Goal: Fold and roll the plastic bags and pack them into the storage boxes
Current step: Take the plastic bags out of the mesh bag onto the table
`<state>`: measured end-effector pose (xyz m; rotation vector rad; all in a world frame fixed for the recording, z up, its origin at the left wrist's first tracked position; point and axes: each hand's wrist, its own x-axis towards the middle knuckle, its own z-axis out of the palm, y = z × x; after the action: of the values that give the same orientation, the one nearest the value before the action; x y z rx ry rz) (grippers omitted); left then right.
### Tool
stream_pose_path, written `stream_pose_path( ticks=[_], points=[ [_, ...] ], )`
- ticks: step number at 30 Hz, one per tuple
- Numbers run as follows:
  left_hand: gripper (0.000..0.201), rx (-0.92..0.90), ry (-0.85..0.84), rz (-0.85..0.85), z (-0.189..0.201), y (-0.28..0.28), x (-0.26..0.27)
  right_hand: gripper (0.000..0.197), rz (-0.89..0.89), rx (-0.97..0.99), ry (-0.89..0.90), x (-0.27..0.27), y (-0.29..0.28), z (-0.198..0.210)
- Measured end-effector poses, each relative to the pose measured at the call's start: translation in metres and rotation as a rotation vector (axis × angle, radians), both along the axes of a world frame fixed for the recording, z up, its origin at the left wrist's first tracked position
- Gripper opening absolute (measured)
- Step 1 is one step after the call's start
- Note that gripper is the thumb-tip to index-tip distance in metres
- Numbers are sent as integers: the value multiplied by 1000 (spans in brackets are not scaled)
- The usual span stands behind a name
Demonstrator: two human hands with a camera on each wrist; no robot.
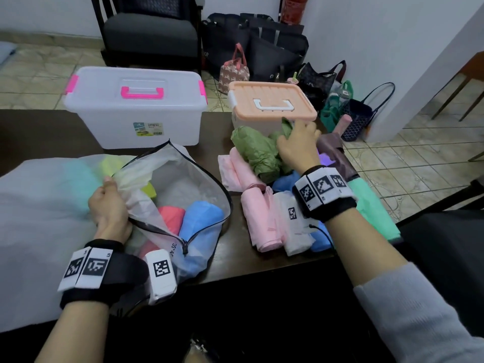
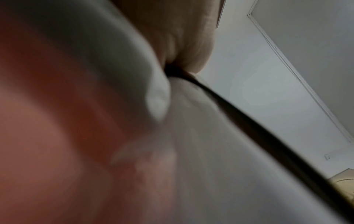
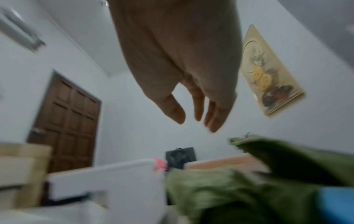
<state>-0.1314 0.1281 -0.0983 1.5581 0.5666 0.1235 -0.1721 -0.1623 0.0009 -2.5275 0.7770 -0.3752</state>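
Rolled plastic bags in thin, crinkly film lie heaped on the right side of the dark tabletop: pale pink rolls, a whitish roll, blue ones partly hidden under the wrist, a flat mint-green folded bag at the table's edge, and loosely bunched olive-green bags lying against the nearer box. The right hand hovers over the olive-green bunch with fingers loosely spread, gripping nothing; the right wrist view shows the fingers hanging free above the green film.

More bags, red, blue and yellow-green, sit unrolled inside a large translucent zip pouch with black edging on the left. The left hand pinches the pouch's rim, holding its mouth open; the left wrist view is too blurred to add more.

Both storage boxes stand at the back of the table with lids shut: a frosted clear box with pink handle and latches, and a smaller white box with a peach lid. Judging by this, rolling is well under way, but packing has not begun, and the pouch's contents are left to do.
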Motion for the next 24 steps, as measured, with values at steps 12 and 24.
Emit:
stream_pose_path(
  ticks=[12, 24],
  points=[
    [40, -43, -53, -25, -11, 4, -4, 57, 448, 158, 564, -41, 135, -42],
    [37, -85, -80, -54, -14, 0, -6, 57, 313, 518, 509, -20, 130, -67]
  ],
)
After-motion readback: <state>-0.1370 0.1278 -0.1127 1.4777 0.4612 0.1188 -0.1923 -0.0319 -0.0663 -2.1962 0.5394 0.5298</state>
